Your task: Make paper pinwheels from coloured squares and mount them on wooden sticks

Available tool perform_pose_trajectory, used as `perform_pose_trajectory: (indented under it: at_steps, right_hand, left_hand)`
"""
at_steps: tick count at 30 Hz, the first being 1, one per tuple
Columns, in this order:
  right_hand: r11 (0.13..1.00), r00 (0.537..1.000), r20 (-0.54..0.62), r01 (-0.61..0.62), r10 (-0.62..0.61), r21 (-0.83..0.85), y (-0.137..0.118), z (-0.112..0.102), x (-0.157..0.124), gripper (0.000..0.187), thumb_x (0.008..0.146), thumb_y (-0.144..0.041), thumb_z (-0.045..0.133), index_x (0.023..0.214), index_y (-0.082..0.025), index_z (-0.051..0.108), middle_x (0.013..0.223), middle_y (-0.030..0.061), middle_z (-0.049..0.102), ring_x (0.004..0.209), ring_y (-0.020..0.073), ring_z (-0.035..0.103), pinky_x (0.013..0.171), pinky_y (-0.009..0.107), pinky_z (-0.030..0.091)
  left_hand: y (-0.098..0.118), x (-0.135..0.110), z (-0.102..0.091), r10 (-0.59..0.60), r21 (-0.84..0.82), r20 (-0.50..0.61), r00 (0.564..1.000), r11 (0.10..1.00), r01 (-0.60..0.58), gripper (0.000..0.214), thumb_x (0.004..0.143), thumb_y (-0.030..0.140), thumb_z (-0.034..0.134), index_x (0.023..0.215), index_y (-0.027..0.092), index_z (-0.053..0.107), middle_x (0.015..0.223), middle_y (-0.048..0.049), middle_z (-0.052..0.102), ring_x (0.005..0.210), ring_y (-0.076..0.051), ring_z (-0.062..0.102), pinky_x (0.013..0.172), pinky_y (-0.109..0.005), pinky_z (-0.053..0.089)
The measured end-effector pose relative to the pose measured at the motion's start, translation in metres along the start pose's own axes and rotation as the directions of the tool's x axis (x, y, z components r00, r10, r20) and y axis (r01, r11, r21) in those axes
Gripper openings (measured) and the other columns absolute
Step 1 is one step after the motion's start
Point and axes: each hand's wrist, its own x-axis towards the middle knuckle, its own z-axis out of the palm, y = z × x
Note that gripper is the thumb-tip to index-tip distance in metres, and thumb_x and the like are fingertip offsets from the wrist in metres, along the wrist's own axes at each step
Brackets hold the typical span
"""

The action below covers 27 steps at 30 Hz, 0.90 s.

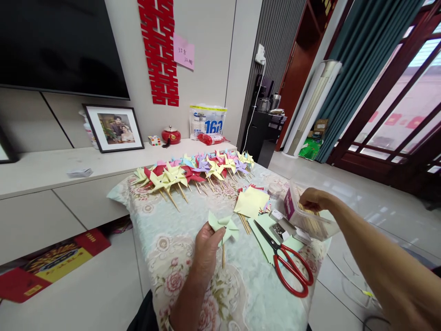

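Observation:
My left hand (206, 243) is closed around a pale green paper pinwheel (231, 228), thumb pressed on its folded blades. A thin wooden stick (223, 256) shows just below the pinwheel; whether it is joined to it is hidden. My right hand (315, 199) reaches over the clear plastic box (322, 233) with its fingers curled down among wooden sticks (312, 223). Its fingertips are hidden, so what they pinch cannot be made out. Red-handled scissors (278, 248) lie between the hands on green paper sheets (259, 236), beside a small open box of metal pins (283, 228).
Many finished pinwheels (215, 169) in several colours lie along the table's far side. Cut paper squares (251, 201) rest over a few loose sticks (245, 224), near a round clear container (274, 190). A flowered cloth (172, 257) covers the table; a white cabinet (48, 172) stands behind.

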Motion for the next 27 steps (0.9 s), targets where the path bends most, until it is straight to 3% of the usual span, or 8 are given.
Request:
perform_pose_trajectory:
  at_steps: [3, 6, 8, 11, 14, 17, 24, 27]
  right_hand:
    - [0.999, 0.997, -0.079, -0.012, 0.015, 0.039, -0.018, -0.022, -0.018, 0.012, 0.093, -0.02, 0.063, 0.096, -0.008, 0.065, 0.092, 0.0106, 0.068, 0.077, 0.0185, 0.067, 0.069, 0.033, 0.057]
    - [0.974, 0.987, -0.055, 0.16, -0.153, 0.158, -0.037, -0.013, -0.052, 0.013, 0.084, -0.008, 0.06, 0.072, -0.014, 0.059, 0.069, 0.0043, 0.065, 0.063, 0.014, 0.065, 0.063, 0.026, 0.054]
    - [0.926, 0.955, 0.06, 0.266, -0.292, 0.268, -0.044, 0.018, -0.081, 0.009, 0.076, -0.013, 0.065, 0.071, -0.017, 0.059, 0.07, 0.0021, 0.069, 0.061, 0.0136, 0.066, 0.061, 0.025, 0.054]
    - [0.801, 0.797, 0.341, 0.273, -0.499, 0.532, -0.048, 0.09, -0.116, 0.009, 0.069, -0.02, 0.065, 0.074, -0.019, 0.058, 0.066, 0.0011, 0.069, 0.056, 0.0153, 0.064, 0.054, 0.027, 0.051]
    - [0.781, 0.723, 0.422, 0.259, -0.547, 0.568, -0.047, 0.158, -0.133, 0.007, 0.066, -0.02, 0.062, 0.07, -0.019, 0.057, 0.062, -0.0015, 0.066, 0.051, 0.0122, 0.059, 0.051, 0.024, 0.046]
    - [0.767, 0.657, 0.474, 0.261, -0.586, 0.586, -0.045, 0.196, -0.136, 0.006, 0.066, -0.021, 0.063, 0.069, -0.018, 0.059, 0.06, -0.0024, 0.064, 0.05, 0.0115, 0.055, 0.051, 0.023, 0.044]
    - [0.666, 0.576, 0.468, 0.189, -0.67, 0.721, -0.035, 0.199, -0.135, 0.024, 0.07, -0.031, 0.078, 0.086, -0.016, 0.067, 0.078, 0.001, 0.069, 0.068, 0.0145, 0.06, 0.065, 0.026, 0.046]
    - [0.559, 0.666, 0.343, 0.135, -0.663, 0.818, -0.029, 0.192, -0.134, 0.046, 0.07, -0.038, 0.083, 0.11, -0.02, 0.069, 0.105, 0.0064, 0.07, 0.092, 0.021, 0.063, 0.078, 0.03, 0.048]
  left_hand:
    - [0.002, -0.002, 0.002, -0.005, -0.037, 0.003, 1.0, 0.999, 0.005, 0.037, 0.056, 0.02, 0.084, 0.09, 0.013, 0.072, 0.086, -0.006, 0.079, 0.077, -0.019, 0.072, 0.076, -0.029, 0.054]
    - [0.006, -0.003, 0.004, -0.011, -0.096, -0.008, 1.0, 0.995, 0.01, 0.039, 0.055, 0.02, 0.085, 0.091, 0.014, 0.072, 0.085, -0.0053, 0.079, 0.078, -0.019, 0.072, 0.077, -0.028, 0.054]
    - [0.008, -0.004, 0.005, -0.001, -0.13, -0.014, 1.0, 0.992, -0.001, 0.04, 0.054, 0.02, 0.086, 0.092, 0.015, 0.072, 0.085, -0.005, 0.079, 0.078, -0.019, 0.072, 0.078, -0.028, 0.054]
    - [0.011, -0.005, 0.004, 0.034, -0.161, -0.003, 0.999, 0.986, -0.034, 0.043, 0.055, 0.021, 0.086, 0.096, 0.016, 0.073, 0.084, -0.0044, 0.078, 0.08, -0.02, 0.071, 0.078, -0.029, 0.053]
    - [0.011, -0.006, 0.003, 0.073, -0.176, 0.027, 0.997, 0.982, -0.067, 0.044, 0.059, 0.022, 0.084, 0.101, 0.016, 0.072, 0.086, -0.0046, 0.078, 0.08, -0.019, 0.071, 0.076, -0.028, 0.053]
    - [0.011, -0.008, 0.002, 0.092, -0.16, 0.074, 0.993, 0.984, -0.08, 0.043, 0.062, 0.023, 0.082, 0.104, 0.016, 0.071, 0.089, -0.006, 0.078, 0.08, -0.021, 0.072, 0.074, -0.029, 0.054]
    - [0.011, -0.01, 0.001, 0.074, -0.13, 0.026, 0.997, 0.989, -0.07, 0.04, 0.065, 0.025, 0.08, 0.103, 0.016, 0.069, 0.086, -0.0046, 0.077, 0.076, -0.021, 0.072, 0.074, -0.031, 0.053]
    - [0.007, -0.009, 0.001, 0.064, -0.101, -0.018, 0.998, 0.993, -0.065, 0.04, 0.061, 0.024, 0.082, 0.099, 0.015, 0.07, 0.088, -0.0052, 0.077, 0.079, -0.021, 0.071, 0.079, -0.032, 0.053]
